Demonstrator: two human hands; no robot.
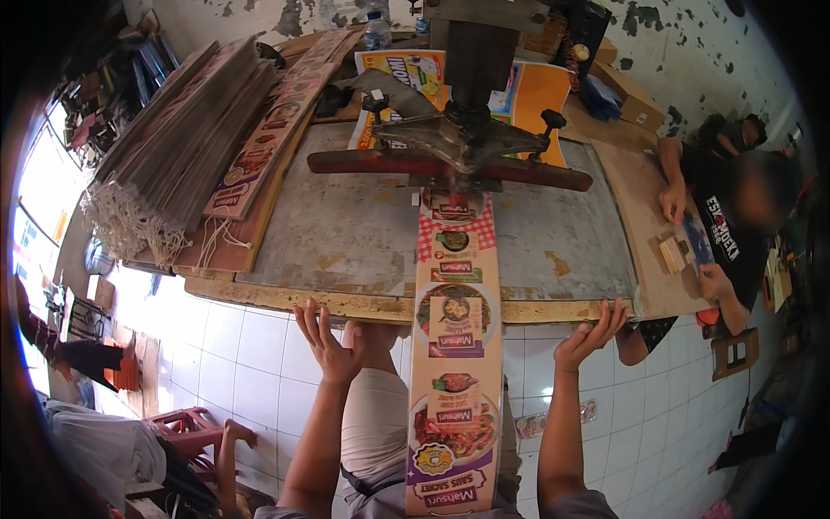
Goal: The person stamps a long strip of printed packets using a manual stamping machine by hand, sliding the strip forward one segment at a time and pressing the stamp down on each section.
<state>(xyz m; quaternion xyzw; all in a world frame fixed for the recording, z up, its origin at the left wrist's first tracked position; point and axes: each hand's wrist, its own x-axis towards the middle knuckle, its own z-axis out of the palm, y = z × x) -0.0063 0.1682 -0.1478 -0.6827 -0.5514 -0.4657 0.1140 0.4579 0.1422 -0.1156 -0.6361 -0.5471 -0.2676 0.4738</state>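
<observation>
A long printed strip (456,394) with food pictures hangs over the front edge of the table (363,251) and down onto my lap. Its far end lies under the dark red crossbar (389,164) of a metal press (471,130). To the left of the strip, my left hand (333,350) rests its spread fingers against the wooden table edge. On the other side, my right hand (590,339) touches the same edge with fingers stretched upward. Both hands are open and hold nothing; neither touches the strip.
A stack of long strips (173,156) with white strings lies at the left, beside another printed strip (268,138). Coloured printed sheets (536,95) and a water bottle (376,32) are behind. A person (731,216) sits at the right near a small wooden block (674,253).
</observation>
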